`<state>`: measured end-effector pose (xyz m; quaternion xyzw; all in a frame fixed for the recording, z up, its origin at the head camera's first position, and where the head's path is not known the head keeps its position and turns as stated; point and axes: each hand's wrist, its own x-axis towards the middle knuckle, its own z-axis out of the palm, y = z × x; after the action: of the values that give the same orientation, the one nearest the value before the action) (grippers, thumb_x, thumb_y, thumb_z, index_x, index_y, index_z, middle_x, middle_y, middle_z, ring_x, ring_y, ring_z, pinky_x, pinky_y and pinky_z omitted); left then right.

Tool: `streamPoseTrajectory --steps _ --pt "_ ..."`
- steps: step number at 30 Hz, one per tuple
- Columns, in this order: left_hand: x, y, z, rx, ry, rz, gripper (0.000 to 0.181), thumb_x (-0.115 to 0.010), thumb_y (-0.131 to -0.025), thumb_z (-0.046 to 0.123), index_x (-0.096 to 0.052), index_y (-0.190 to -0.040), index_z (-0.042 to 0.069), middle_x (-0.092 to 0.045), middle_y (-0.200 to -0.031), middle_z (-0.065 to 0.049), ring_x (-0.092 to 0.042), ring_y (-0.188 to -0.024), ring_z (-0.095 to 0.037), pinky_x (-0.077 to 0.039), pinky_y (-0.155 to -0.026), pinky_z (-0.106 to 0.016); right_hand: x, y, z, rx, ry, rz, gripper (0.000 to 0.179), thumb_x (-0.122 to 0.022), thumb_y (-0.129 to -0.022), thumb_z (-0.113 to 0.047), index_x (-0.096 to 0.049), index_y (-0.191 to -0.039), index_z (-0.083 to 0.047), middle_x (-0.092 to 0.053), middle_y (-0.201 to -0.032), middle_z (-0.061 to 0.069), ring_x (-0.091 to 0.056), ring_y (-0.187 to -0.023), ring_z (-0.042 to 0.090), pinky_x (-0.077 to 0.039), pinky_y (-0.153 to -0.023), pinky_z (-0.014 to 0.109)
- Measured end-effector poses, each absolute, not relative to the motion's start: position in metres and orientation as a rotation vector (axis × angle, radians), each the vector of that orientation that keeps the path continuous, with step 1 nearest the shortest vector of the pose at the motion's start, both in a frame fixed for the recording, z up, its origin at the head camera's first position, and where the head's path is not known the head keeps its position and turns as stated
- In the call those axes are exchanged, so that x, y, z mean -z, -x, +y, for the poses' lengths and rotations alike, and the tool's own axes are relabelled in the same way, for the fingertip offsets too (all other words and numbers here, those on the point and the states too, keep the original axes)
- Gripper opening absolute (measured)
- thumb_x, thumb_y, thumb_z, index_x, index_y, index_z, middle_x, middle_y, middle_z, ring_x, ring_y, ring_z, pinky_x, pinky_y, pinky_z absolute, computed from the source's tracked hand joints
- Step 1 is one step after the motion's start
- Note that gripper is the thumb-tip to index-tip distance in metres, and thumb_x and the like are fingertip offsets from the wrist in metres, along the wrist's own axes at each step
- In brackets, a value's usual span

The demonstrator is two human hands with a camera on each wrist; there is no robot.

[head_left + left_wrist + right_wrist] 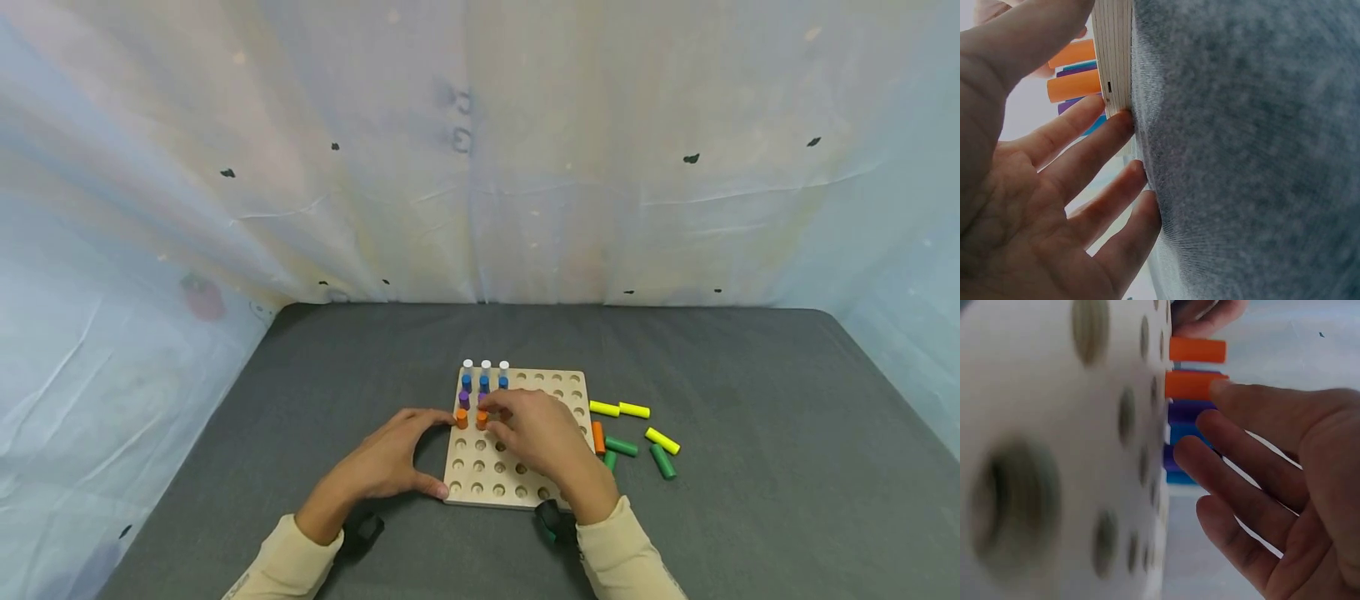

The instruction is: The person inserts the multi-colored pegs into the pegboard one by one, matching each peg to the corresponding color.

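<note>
A wooden pegboard [487, 492] lies on the dark cloth with rows of upright pegs in its far left part. My left hand [392, 457] rests against its left edge, fingers straight and thumb at the near left corner. Over the board, my right hand [542, 429] touches the second orange peg [1191, 385] with its thumb tip; the other fingers are spread beside the purple peg [1188, 412]. The first orange peg [461, 419] stands near my left fingertips. Behind are purple pegs, blue pegs [467, 382] and white pegs [486, 367]. My right hand hides part of the purple row.
Right of the board lie loose yellow pegs [663, 441], green pegs [663, 461] and an orange peg [597, 437]. Dark straps show near both wrists. A pale sheet [480, 217] hangs behind the table's far edge.
</note>
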<state>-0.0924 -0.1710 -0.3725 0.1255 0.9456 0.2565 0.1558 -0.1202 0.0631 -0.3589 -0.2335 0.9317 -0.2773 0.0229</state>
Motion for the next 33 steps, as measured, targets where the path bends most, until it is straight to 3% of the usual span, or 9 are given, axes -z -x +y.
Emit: streamPoseTrajectory --steps 9,16,20,26,33 --pt "0.375 0.094 -0.169 -0.726 -0.319 2.715 0.09 -0.092 -0.06 0.048 -0.052 -0.139 0.031 -0.049 -0.147 -0.002 -0.042 -0.14 -0.026 -0.043 -0.105 -0.056 0.35 0.115 0.113 0.761 0.546 2.966 0.027 -0.074 -0.091 -0.028 -0.072 -0.117 -0.023 -0.074 -0.109 -0.007 -0.068 -0.096 0.014 -0.054 -0.079 0.039" --pt "0.374 0.093 -0.168 -0.726 -0.304 2.715 0.092 -0.093 -0.06 0.047 -0.052 -0.14 0.031 -0.048 -0.148 -0.003 -0.041 -0.14 -0.027 -0.042 -0.105 -0.057 0.358 0.115 0.161 0.733 0.561 3.001 0.024 -0.076 -0.089 -0.024 -0.073 -0.113 -0.022 -0.073 -0.095 -0.006 -0.064 -0.077 0.008 -0.047 -0.062 0.029" --pt "0.374 0.093 -0.168 -0.721 -0.308 2.718 0.093 -0.093 -0.06 0.048 -0.052 -0.141 0.031 -0.048 -0.148 -0.003 -0.041 -0.14 -0.027 -0.042 -0.105 -0.058 0.361 0.114 0.175 0.709 0.558 2.97 0.028 -0.078 -0.086 -0.023 -0.072 -0.113 -0.022 -0.074 -0.096 -0.007 -0.067 -0.082 0.01 -0.05 -0.065 0.033" --pt "0.372 0.093 -0.168 -0.726 -0.324 2.715 0.091 -0.092 -0.061 0.048 -0.052 -0.14 0.029 -0.049 -0.148 -0.004 -0.042 -0.14 -0.027 -0.042 -0.105 -0.057 0.365 0.113 0.187 0.695 0.573 2.942 0.034 -0.08 -0.084 -0.025 -0.072 -0.116 -0.021 -0.075 -0.11 -0.003 -0.071 -0.099 0.019 -0.055 -0.083 0.045" --pt "0.373 0.093 -0.167 -0.715 -0.32 2.72 0.09 -0.092 -0.061 0.047 -0.052 -0.14 0.029 -0.049 -0.148 -0.003 -0.041 -0.14 -0.027 -0.042 -0.106 -0.056 0.367 0.117 0.192 0.695 0.576 2.912 0.035 -0.081 -0.083 -0.028 -0.071 -0.116 -0.023 -0.074 -0.111 -0.004 -0.07 -0.101 0.019 -0.054 -0.085 0.047"
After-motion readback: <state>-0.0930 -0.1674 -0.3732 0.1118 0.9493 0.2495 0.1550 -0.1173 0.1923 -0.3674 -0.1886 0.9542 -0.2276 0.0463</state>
